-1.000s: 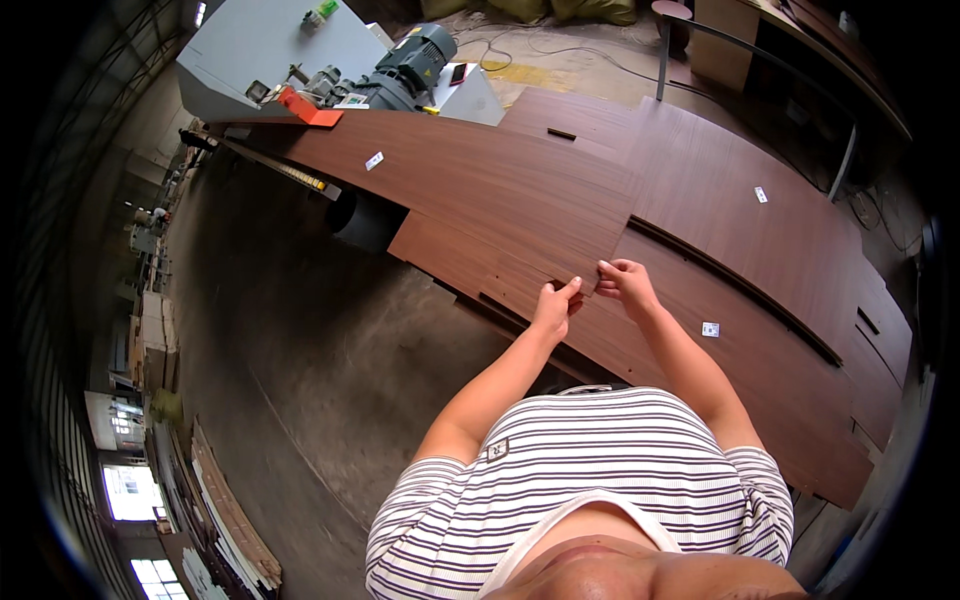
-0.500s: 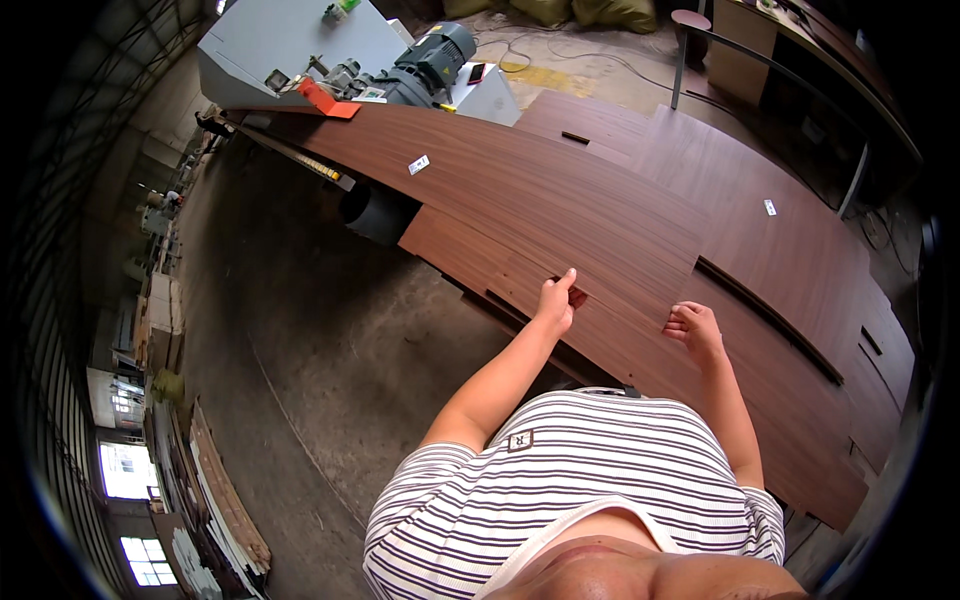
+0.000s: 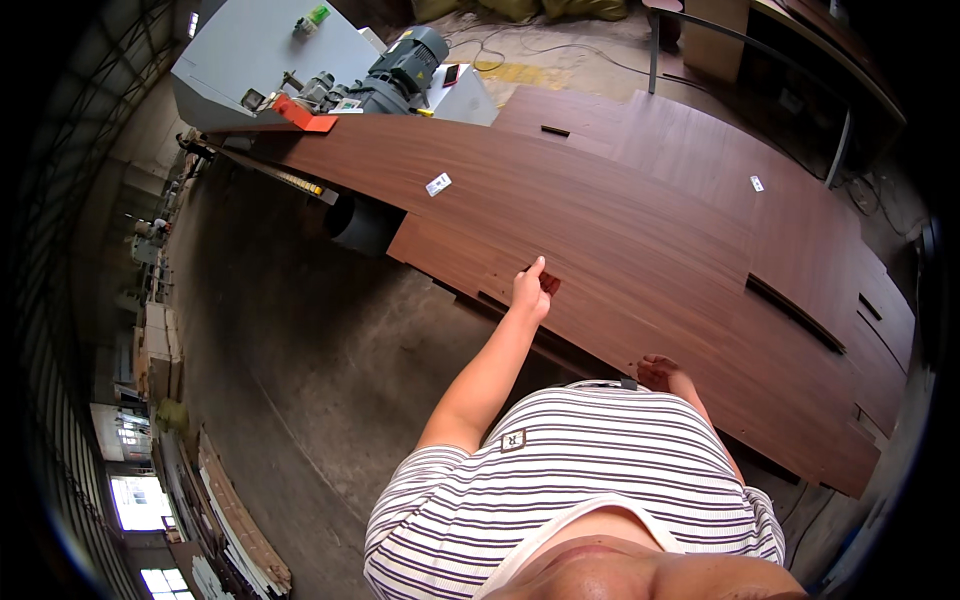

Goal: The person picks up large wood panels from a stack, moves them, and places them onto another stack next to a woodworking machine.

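Observation:
A long brown wood-grain panel point(image 3: 560, 215) runs from the grey machine at the far left across a stack of similar boards. My left hand point(image 3: 533, 292) is at its near edge, thumb stretched along the top and the other fingers curled in shade. It appears closed on that edge, though the fingertips are partly hidden. My right hand point(image 3: 660, 373) is low by the front edge of the boards, close to my waist. Its fingers are loosely bent and apart, with nothing seen in them. A small white label point(image 3: 438, 184) sticks to the panel.
At the far left stands a grey machine point(image 3: 250, 60) with a motor point(image 3: 412, 55) and an orange-red guard point(image 3: 305, 115). A dark bin point(image 3: 360, 225) is under the panel. Dark slots point(image 3: 795, 312) break the board surfaces on the right. A metal-framed table point(image 3: 745, 40) stands at the back right.
The panel has slid rightward, away from the machine, its label moving with it. My right hand has drawn back from over the panel toward my waist. The whole view has shifted slightly.

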`<state>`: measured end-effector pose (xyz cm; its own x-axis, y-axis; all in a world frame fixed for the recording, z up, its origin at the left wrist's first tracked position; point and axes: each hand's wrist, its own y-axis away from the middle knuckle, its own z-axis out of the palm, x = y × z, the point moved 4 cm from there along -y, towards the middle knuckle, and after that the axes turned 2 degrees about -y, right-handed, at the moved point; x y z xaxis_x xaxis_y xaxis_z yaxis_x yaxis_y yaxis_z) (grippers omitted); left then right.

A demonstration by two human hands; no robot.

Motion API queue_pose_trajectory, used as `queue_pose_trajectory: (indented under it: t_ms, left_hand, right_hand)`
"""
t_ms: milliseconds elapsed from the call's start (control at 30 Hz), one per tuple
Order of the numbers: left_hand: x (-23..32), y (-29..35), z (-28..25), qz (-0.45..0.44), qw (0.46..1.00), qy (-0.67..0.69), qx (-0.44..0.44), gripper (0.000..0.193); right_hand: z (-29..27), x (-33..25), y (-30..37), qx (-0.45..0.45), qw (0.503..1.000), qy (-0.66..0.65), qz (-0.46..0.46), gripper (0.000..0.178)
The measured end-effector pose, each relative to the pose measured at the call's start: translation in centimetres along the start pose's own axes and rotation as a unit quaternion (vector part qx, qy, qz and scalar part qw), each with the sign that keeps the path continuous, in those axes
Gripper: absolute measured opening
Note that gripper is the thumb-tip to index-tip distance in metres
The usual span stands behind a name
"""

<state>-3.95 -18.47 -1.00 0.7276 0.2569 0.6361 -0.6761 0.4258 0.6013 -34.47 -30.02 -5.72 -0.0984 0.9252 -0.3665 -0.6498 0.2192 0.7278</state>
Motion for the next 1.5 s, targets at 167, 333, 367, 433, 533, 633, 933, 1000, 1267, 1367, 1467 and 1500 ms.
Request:
queue_pose_trajectory:
  t_ms: [167,333,367,433,533,633,933,1000,1267,1367,1467,1500]
  left_hand:
    - [1.0,-1.4,-0.7,0.001,1.000,0.007,-0.010,0.012]
    - [2.3,-2.0,-1.0,0.007,1.000,0.025,0.007,0.011]
    - [2.5,-2.2,-1.2,0.003,1.000,0.025,0.003,0.011]
    - [3.2,-2.8,-1.6,0.001,1.000,0.024,0.003,0.011]
    - [3.9,-3.4,-1.7,0.013,0.999,0.037,0.007,0.012]
    - [4.5,-4.5,-2.8,0.013,0.999,0.045,0.015,0.012]
    - [7.8,-7.6,-5.0,0.021,0.998,0.065,0.014,0.013]
    - [8.5,-8.0,-5.5,0.024,0.997,0.069,0.020,0.015]
    - [12.0,-10.2,-7.5,0.052,0.995,0.080,0.037,0.021]
    - [13.4,-10.9,-8.2,0.051,0.993,0.082,0.061,0.023]
    - [14.7,-11.8,-9.0,0.062,0.993,0.085,0.062,0.024]
    - [15.1,-12.1,-9.4,0.067,0.992,0.086,0.059,0.024]
  right_hand:
    - [2.1,-0.1,-1.1,-0.036,0.996,0.082,-0.003,0.021]
    - [5.1,-0.6,-1.4,-0.032,0.996,0.076,-0.031,0.021]
    - [5.4,-0.6,-1.7,-0.037,0.996,0.072,-0.034,0.022]
    - [5.4,-0.2,-2.1,-0.042,0.996,0.077,-0.030,0.022]
    - [5.6,0.3,-2.2,-0.042,0.997,0.065,-0.018,0.022]
    - [6.1,0.8,-2.0,-0.031,0.998,0.059,-0.010,0.023]
    - [9.0,1.5,-2.9,-0.071,0.997,0.004,-0.030,0.029]
    - [10.4,1.2,-2.6,-0.093,0.994,-0.030,-0.046,0.032]
    - [13.8,0.8,-2.4,-0.119,0.974,-0.173,-0.091,0.041]
    - [12.5,1.0,-3.7,-0.112,0.947,-0.272,-0.126,0.037]
    - [10.8,0.7,-3.9,-0.083,0.917,-0.356,-0.162,0.032]
    - [10.5,0.4,-3.8,-0.088,0.910,-0.360,-0.183,0.030]
